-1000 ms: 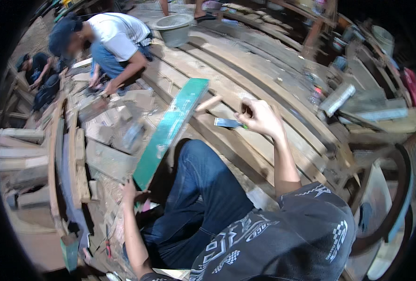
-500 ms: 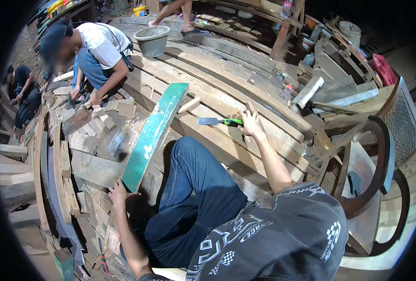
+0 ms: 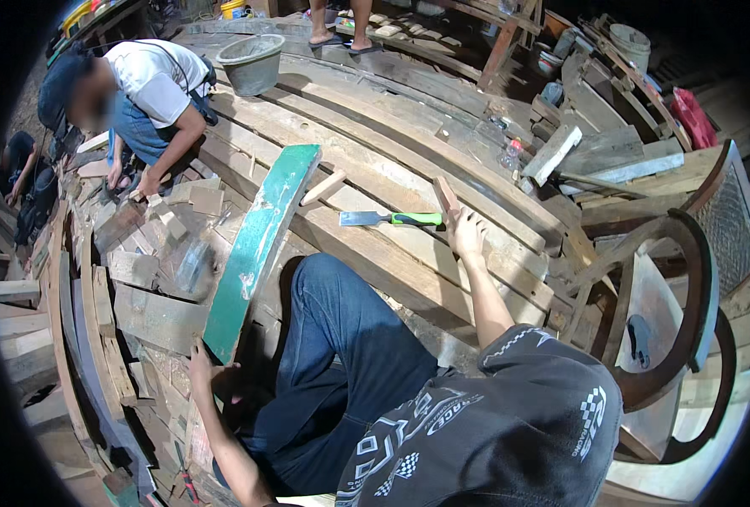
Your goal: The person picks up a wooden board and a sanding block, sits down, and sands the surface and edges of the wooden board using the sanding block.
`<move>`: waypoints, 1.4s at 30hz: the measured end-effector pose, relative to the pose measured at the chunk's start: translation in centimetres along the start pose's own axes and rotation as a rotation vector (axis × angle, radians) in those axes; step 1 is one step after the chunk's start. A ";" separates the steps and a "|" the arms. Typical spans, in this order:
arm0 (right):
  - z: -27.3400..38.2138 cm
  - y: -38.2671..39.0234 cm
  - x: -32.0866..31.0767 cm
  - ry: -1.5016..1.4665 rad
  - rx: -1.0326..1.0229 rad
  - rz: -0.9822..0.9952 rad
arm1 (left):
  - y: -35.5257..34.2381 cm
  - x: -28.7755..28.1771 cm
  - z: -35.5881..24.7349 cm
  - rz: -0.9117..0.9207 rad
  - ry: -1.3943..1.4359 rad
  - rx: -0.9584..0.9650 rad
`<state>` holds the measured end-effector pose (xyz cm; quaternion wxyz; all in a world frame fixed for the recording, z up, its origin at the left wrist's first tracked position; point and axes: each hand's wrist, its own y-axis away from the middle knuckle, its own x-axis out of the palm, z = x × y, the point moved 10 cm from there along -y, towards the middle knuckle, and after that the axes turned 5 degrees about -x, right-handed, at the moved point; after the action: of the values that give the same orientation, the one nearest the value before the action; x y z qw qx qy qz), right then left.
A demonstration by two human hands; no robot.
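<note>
- At far left, a co-worker (image 3: pixel 151 89) in a white shirt and blue shorts crouches over loose wooden offcuts (image 3: pixel 181 203), one hand pressed down among the scraps; a second person sits in shadow at the frame's edge.
- Behind the crouching figure stands a grey bucket (image 3: pixel 251 63) on long, curved bare planks (image 3: pixel 375 152) that sweep across the workshop floor; the bare feet of someone standing show at the top edge.
- The left hand (image 3: pixel 208 372) is clenched around the lower end of a curved green-painted plank (image 3: pixel 257 245), which runs up and away from the seated person's blue-trousered knee.
- Just right of the plank's upper end lies a small wooden peg (image 3: pixel 324 187), loose on the boards.
- A chisel with a green handle (image 3: pixel 389 219) lies flat on the planks, blade pointing left, untouched and just left of the right hand.
- The right hand (image 3: pixel 466 232) rests on the planks, fingers curled at the near end of a small reddish wooden block (image 3: pixel 444 193); whether it actually grips the block cannot be told.
- Farther right, curved dark timber frames (image 3: pixel 687 287) and stacked boards crowd the dim room.
</note>
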<state>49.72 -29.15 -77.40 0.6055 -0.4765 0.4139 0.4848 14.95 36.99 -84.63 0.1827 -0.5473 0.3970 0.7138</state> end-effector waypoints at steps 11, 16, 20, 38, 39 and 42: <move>-0.8 -1.3 -1.3 -0.078 -0.166 -0.093 | 3.8 -2.6 0.0 -0.186 0.258 -0.018; 11.9 1.8 -7.3 -0.621 -0.271 0.086 | 3.4 -4.6 -0.8 -0.240 0.383 0.024; 27.5 9.3 -7.5 -0.698 -0.702 0.270 | 5.2 -5.7 -2.0 -0.346 0.355 0.044; 41.9 16.0 -7.3 -0.581 -0.989 0.354 | 5.4 -5.2 -3.6 -0.349 0.416 0.070; 43.2 17.2 -7.2 -0.575 -0.863 0.592 | 5.1 -5.1 -3.2 -0.389 0.425 0.067; 44.5 19.6 -1.0 -0.380 -1.017 0.566 | 3.9 -4.7 -3.5 -0.391 0.376 0.049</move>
<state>32.00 15.68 -70.80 0.2132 -0.4825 0.1257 0.8402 16.08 32.73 -79.11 0.2533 -0.7317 0.3280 0.5412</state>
